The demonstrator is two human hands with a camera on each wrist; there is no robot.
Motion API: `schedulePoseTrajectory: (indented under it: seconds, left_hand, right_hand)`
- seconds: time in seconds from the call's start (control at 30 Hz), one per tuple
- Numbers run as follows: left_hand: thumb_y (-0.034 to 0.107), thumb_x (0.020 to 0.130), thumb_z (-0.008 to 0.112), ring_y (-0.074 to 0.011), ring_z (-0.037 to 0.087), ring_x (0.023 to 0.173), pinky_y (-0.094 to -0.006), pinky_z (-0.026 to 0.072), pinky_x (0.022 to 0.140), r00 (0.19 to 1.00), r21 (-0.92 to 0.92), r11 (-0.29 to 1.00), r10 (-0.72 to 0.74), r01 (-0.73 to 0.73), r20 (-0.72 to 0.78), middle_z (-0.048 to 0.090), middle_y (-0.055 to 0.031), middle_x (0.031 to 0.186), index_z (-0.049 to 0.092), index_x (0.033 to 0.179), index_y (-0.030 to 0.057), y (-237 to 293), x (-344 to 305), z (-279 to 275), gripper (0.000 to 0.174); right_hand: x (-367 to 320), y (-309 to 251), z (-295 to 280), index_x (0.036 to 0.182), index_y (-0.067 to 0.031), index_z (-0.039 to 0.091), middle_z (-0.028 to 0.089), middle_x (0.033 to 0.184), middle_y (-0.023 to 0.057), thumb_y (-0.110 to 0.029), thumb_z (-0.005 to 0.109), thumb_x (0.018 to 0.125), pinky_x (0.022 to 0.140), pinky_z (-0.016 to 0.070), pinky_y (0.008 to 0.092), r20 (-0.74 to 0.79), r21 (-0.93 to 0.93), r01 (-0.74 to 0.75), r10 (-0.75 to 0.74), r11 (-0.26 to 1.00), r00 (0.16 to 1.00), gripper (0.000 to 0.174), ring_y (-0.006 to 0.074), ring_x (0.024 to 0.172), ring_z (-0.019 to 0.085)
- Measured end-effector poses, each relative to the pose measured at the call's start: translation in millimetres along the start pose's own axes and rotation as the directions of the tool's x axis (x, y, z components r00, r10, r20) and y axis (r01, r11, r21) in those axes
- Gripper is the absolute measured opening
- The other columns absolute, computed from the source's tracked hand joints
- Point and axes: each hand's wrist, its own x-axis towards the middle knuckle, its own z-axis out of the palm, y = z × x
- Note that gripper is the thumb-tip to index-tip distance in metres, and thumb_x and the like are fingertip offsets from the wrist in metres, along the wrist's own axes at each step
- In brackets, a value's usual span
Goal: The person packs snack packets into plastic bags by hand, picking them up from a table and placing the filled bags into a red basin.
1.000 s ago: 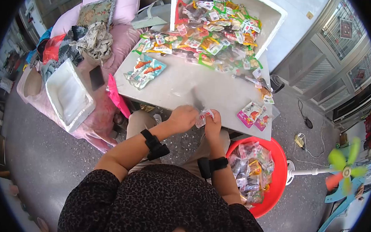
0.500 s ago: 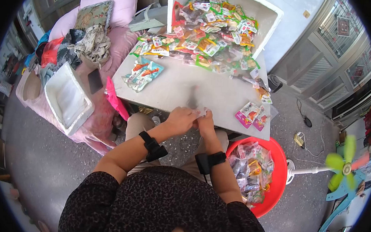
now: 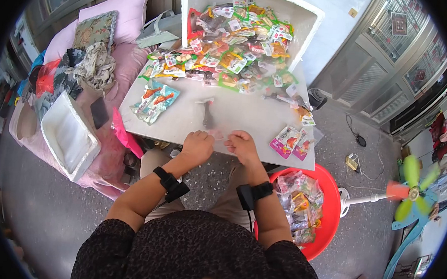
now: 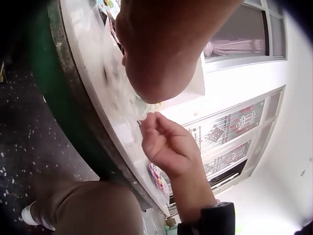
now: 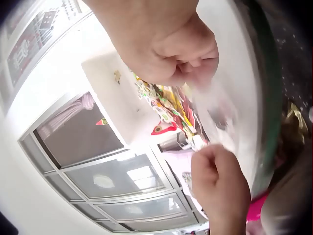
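My left hand [image 3: 198, 147] is curled at the table's front edge, its fingertips at a small clear plastic packet [image 3: 215, 134]. My right hand [image 3: 241, 145] is at the other side of the packet. In the left wrist view the thumb and fingertips of the right hand [image 4: 168, 147] come together in a pinch. The right wrist view has the left hand [image 5: 220, 183] with fingers folded in. Just beyond the packet a dark elongated piece [image 3: 207, 114] lies on the table, blurred. A blue-and-white snack bag [image 3: 155, 102] lies left of it.
A heap of snack packets [image 3: 239, 48] spills from a white foam box [image 3: 307, 37] onto the table [image 3: 178, 124]. Pink pouches [image 3: 286, 141] lie at its right corner. A red basin [image 3: 331, 212] of packets stands below, beside a fan [image 3: 413, 192].
The hands have moved slightly apart, after being close together around the clear packet. The dark piece beyond them shows more plainly. The head view has turned a little to the right.
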Motion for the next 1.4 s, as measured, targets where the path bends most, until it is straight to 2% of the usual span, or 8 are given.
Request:
schedulePoseTrajectory:
  seconds: [0.17, 0.3, 0.43, 0.5, 0.57, 0.63, 0.77, 1.4]
  left_hand:
    - [0.011, 0.059, 0.053, -0.0255, 0.050, 0.065, -0.0366, 0.0404, 0.055, 0.999, -0.037, 0.998, -0.045, 0.045, -0.008, 0.048, -0.0083, 0.065, 0.049, 0.063, 0.0066, -7, -6, 16, 0.007]
    - [0.009, 0.062, 0.054, -0.0270, 0.049, 0.066, -0.0367, 0.0410, 0.058, 0.996, -0.193, 0.980, -0.061, 0.049, -0.059, 0.048, -0.0099, 0.066, 0.049, 0.063, 0.0050, -10, -13, 30, 0.007]
    - [0.008, 0.060, 0.056, -0.0265, 0.048, 0.062, -0.0367, 0.0407, 0.055, 0.986, -0.231, 0.973, -0.023, -0.016, -0.163, 0.046, -0.0090, 0.064, 0.047, 0.061, 0.0062, -16, -16, 39, 0.009]
    - [0.007, 0.059, 0.056, -0.0266, 0.047, 0.062, -0.0365, 0.0406, 0.055, 0.985, -0.233, 0.972, -0.018, -0.023, -0.173, 0.045, -0.0091, 0.064, 0.047, 0.061, 0.0062, -17, -15, 40, 0.009]
    - [0.007, 0.059, 0.056, -0.0268, 0.047, 0.061, -0.0365, 0.0405, 0.055, 0.986, -0.234, 0.972, -0.019, -0.020, -0.163, 0.045, -0.0091, 0.064, 0.047, 0.061, 0.0061, -18, -15, 40, 0.010]
    - [0.007, 0.058, 0.056, -0.0269, 0.047, 0.062, -0.0364, 0.0405, 0.055, 0.990, -0.236, 0.971, -0.016, -0.018, -0.142, 0.045, -0.0093, 0.064, 0.047, 0.062, 0.0059, -19, -15, 38, 0.010]
    - [0.007, 0.058, 0.056, -0.0270, 0.047, 0.062, -0.0362, 0.0402, 0.055, 0.988, -0.249, 0.968, -0.011, -0.028, -0.154, 0.045, -0.0097, 0.065, 0.047, 0.062, 0.0055, -20, -15, 38, 0.011]
    - [0.014, 0.065, 0.053, -0.0294, 0.051, 0.067, -0.0385, 0.0421, 0.058, 0.984, -0.189, 0.965, -0.176, 0.180, 0.037, 0.049, -0.0113, 0.068, 0.049, 0.069, 0.0051, -11, -15, 34, 0.010]
  right_hand:
    - [41, -68, -75, 0.094, -0.0043, 0.046, 0.052, 0.076, 0.0045, -0.009, 0.052, 0.072, 0.049, 0.0422, 0.0221, -0.236, -0.223, 0.152, -0.205, 0.963, 0.950, 0.023, 0.0134, 0.059, 0.055]
    - [95, -98, -149, 0.089, -0.0053, 0.048, 0.052, 0.071, 0.0049, -0.009, 0.048, 0.073, 0.041, 0.0419, 0.0240, -0.526, -0.285, 0.291, -0.403, 0.913, 0.749, 0.016, 0.0133, 0.055, 0.054]
    - [136, -111, -197, 0.076, -0.0043, 0.053, 0.052, 0.063, 0.0062, -0.010, 0.049, 0.072, 0.036, 0.0412, 0.0239, -0.653, -0.271, 0.206, -0.336, 0.940, 0.678, 0.008, 0.0145, 0.046, 0.051]
    - [194, -85, -264, 0.082, -0.0023, 0.052, 0.052, 0.064, 0.0070, -0.009, 0.049, 0.072, 0.037, 0.0420, 0.0237, -0.450, -0.694, 0.095, -0.533, 0.714, 0.716, 0.012, 0.0159, 0.047, 0.051]
    - [203, -85, -264, 0.088, -0.0023, 0.048, 0.051, 0.069, 0.0081, -0.006, 0.048, 0.071, 0.038, 0.0425, 0.0240, -0.482, -0.678, 0.059, -0.504, 0.733, 0.716, 0.017, 0.0169, 0.050, 0.052]
    - [159, -114, -186, 0.094, -0.0043, 0.044, 0.049, 0.078, 0.0096, -0.002, 0.045, 0.069, 0.038, 0.0426, 0.0248, -0.709, -0.202, 0.106, -0.220, 0.974, 0.670, 0.025, 0.0175, 0.054, 0.052]
    - [181, -102, -193, 0.091, -0.0054, 0.044, 0.049, 0.075, 0.0096, -0.002, 0.043, 0.070, 0.037, 0.0404, 0.0245, -0.714, -0.210, 0.082, -0.210, 0.974, 0.668, 0.022, 0.0184, 0.059, 0.052]
    - [35, -22, -73, 0.086, -0.0061, 0.043, 0.049, 0.073, 0.0068, -0.003, 0.043, 0.069, 0.044, 0.0392, 0.0234, -0.186, 0.134, 0.054, -0.029, 0.989, 0.982, 0.017, 0.0172, 0.058, 0.050]
